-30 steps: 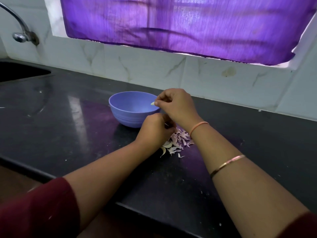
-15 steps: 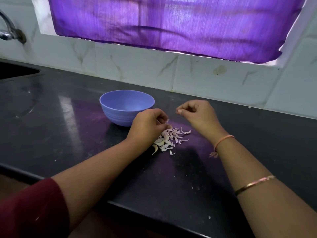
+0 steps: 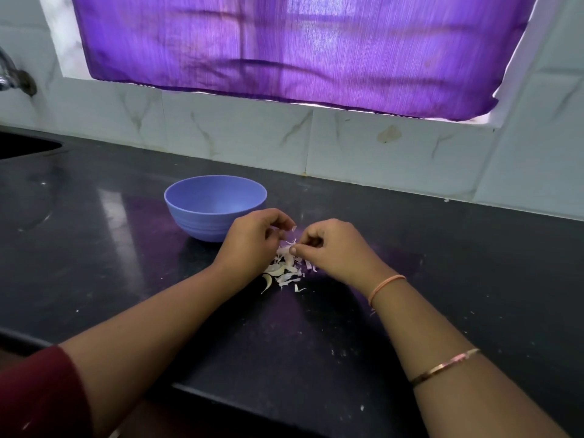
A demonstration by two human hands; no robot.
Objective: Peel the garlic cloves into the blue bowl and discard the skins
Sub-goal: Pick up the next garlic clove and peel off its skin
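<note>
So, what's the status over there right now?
Left hand, right hand both pinching a garlic piece over the skin pile. Blue bowl just beside. Nothing in the way.

The left grip (image 3: 252, 238) covers the lower right wall of the blue bowl (image 3: 202, 222). With the right grip (image 3: 331, 248) it hides part of the skins (image 3: 284, 273). What the curled fingertips pinch is too small to tell. The frame's left edge cuts off the tap (image 3: 15, 80) and the sink (image 3: 22, 147).
</note>
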